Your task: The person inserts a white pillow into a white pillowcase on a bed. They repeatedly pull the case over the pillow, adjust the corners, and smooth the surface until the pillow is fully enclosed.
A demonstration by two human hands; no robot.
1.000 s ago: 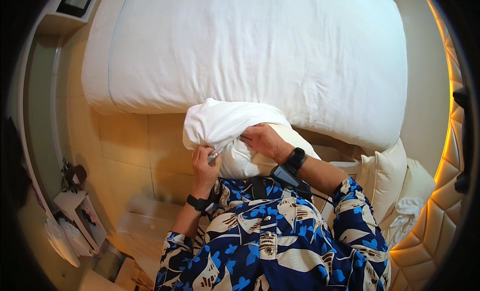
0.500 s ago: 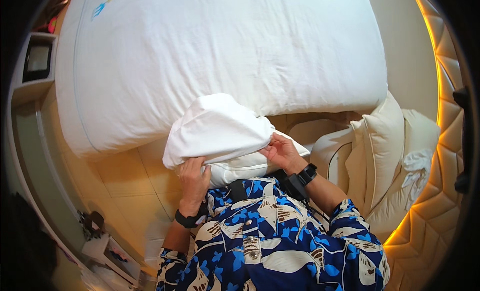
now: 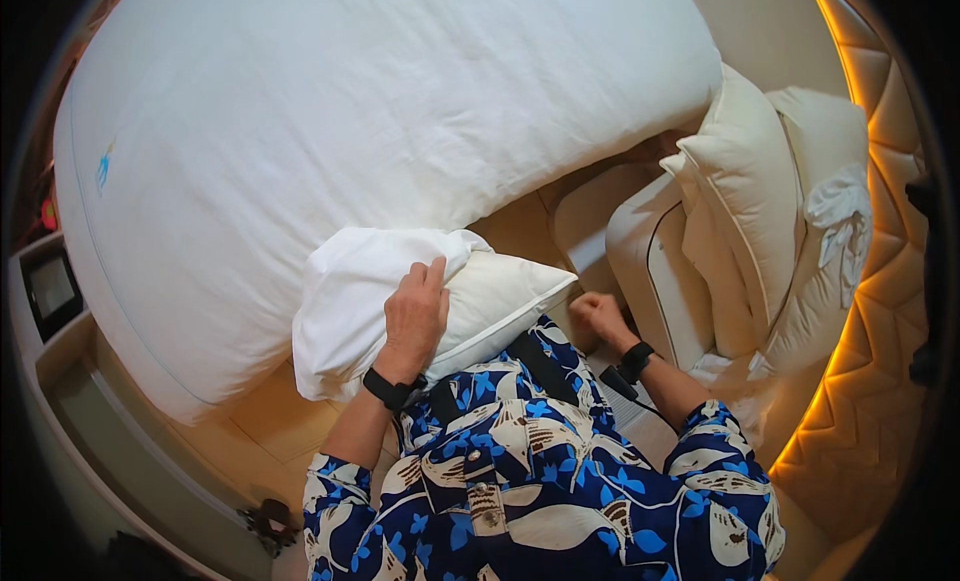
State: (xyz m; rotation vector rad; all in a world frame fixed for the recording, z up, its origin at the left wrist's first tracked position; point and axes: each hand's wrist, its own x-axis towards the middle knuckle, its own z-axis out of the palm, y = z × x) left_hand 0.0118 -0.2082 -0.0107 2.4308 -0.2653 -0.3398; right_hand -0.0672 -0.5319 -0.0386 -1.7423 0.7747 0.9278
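Two hands are in my view, both coming up from the patterned blue shirt (image 3: 520,481) at six o'clock. My left hand (image 3: 415,316) lies spread, fingers together, on top of a cream pillow (image 3: 500,301), pressing it against my chest. It is not closed around anything; the palm rests flat where the pillow meets the white pillowcase (image 3: 360,291), which covers the pillow's left part and bunches toward nine o'clock of the hand. The pillow's piped corner sticks out bare toward three o'clock. My right hand (image 3: 598,313) is curled into a fist just beside that bare corner, at about three o'clock from it. I cannot tell whether it grips an edge of fabric or nothing at all. Each wrist wears a dark band.

The pillow sits near the centre of the view, just off the near edge of the big bed under its white duvet (image 3: 350,111), which fills the field from nine to one o'clock. At three o'clock stand more cream cushions (image 3: 745,181) against a padded, amber-lit headboard (image 3: 880,311), with a crumpled white cloth (image 3: 840,206) on top.
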